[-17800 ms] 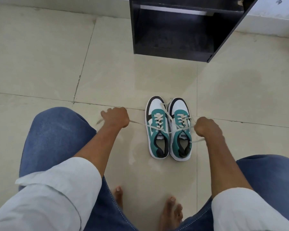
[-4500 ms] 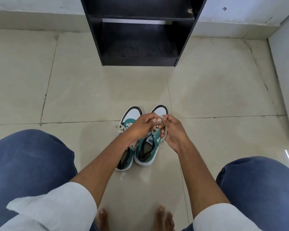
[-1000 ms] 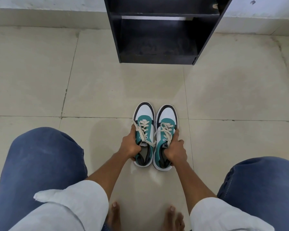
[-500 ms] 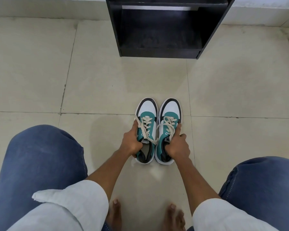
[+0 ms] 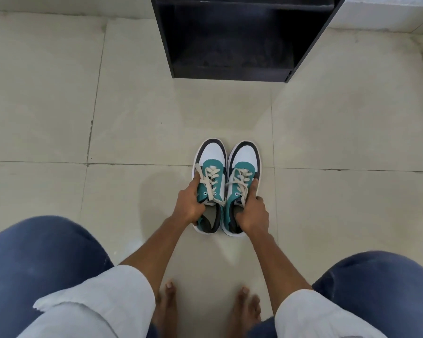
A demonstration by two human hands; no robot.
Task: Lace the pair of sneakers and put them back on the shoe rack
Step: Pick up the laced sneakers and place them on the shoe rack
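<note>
Two teal, white and black sneakers sit side by side, toes pointing away from me, both with cream laces threaded and tied. My left hand (image 5: 189, 206) grips the left sneaker (image 5: 211, 157) at its outer side by the collar. The right sneaker (image 5: 244, 156) is gripped the same way by my right hand (image 5: 252, 211), thumb along its outer edge. Whether their soles touch the tiled floor I cannot tell. The black shoe rack (image 5: 230, 74) stands ahead of the toes, its lowest shelf open and dark.
My bare feet (image 5: 244, 311) rest on the beige floor tiles (image 5: 59, 118) just behind the sneakers, with my bent knees in blue jeans at both lower corners. A low pale wall skirting (image 5: 59, 3) runs behind the rack.
Earlier both hands pulled the lace ends, then tied them. Over the last second the hands hold the sneakers' sides, and the pair has shifted slightly forward toward the rack.
</note>
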